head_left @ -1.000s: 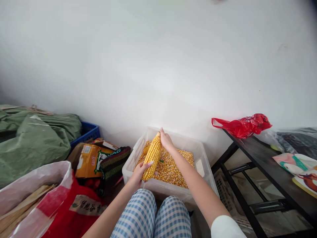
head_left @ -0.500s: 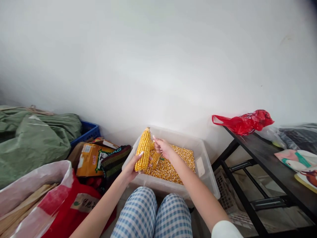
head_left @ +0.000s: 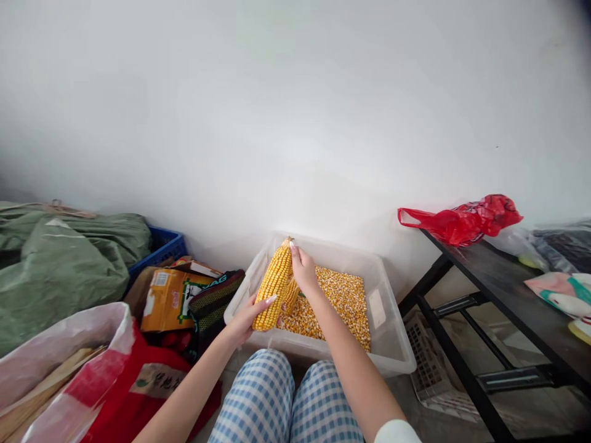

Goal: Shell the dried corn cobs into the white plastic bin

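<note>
A full yellow corn cob [head_left: 273, 284] slants up over the bin, its pale tip pointing away from me. Around its lower end my left hand [head_left: 249, 317] is closed, thumb lying across the kernels. My right hand [head_left: 303, 267] pinches the cob near its tip, with the fingers partly hidden behind it. Beneath them, a clear plastic bin [head_left: 392, 320] contains loose corn kernels [head_left: 344, 301]. Another yellow cob [head_left: 291, 294] lies in the bin, mostly covered by the held cob and my right hand.
To the left are a red and white sack [head_left: 124, 381], an orange carton [head_left: 168, 298], a dark mesh bag [head_left: 215, 304], a blue crate [head_left: 161, 249] and a green tarp [head_left: 78, 264]. A black table [head_left: 498, 283] bearing a red plastic bag [head_left: 466, 221] stands right, above a white basket [head_left: 427, 363].
My right hand has come up and left onto the cob's tip; before, it was beside the cob. The cob has shifted slightly right at its tip and leans more.
</note>
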The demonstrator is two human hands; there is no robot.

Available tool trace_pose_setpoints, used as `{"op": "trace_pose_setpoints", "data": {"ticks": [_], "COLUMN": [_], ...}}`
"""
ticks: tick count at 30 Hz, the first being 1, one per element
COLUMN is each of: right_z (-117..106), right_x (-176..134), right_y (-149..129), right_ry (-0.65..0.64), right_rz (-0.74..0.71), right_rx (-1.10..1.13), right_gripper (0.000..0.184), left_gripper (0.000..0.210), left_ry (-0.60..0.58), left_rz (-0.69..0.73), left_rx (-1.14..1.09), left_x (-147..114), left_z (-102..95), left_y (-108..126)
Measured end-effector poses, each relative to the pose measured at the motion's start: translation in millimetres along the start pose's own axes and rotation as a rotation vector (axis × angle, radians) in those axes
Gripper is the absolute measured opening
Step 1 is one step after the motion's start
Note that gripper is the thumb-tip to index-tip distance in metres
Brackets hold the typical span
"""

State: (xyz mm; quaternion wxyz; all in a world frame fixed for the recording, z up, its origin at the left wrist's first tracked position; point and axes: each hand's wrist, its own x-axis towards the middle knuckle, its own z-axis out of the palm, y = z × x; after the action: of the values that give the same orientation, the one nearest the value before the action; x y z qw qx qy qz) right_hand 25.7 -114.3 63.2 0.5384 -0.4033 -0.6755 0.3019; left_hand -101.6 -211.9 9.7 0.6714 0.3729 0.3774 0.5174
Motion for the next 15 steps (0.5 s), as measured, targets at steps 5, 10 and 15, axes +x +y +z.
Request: {"op": "trace_pose_setpoints", "data": {"ticks": [5,10,15], "right_z": [0.2,-5.8,-20.4], "right_x": [-0.9,10.3,17.5], "right_y": [1.7,6.7,16.1], "right_ry": [0.086,0.268,0.364], "right_rz": [0.029,0.133,0.284], "right_rx": [0.021,0.303,0.471], "right_gripper": [0.034,0.037,0.041], "left_gripper": [0.055,0.056,0.06], "left_ry": [-0.02,-0.034,-0.012], "left_rz": [0.006,0.02,0.011], "left_rx": [-0.016,-0.012,-0.031], "left_x": [-0.8,0.4,1.8], "left_z": [1.0,-3.5,-7.2], "left_y": [0.6,-2.9,-4.4]}}
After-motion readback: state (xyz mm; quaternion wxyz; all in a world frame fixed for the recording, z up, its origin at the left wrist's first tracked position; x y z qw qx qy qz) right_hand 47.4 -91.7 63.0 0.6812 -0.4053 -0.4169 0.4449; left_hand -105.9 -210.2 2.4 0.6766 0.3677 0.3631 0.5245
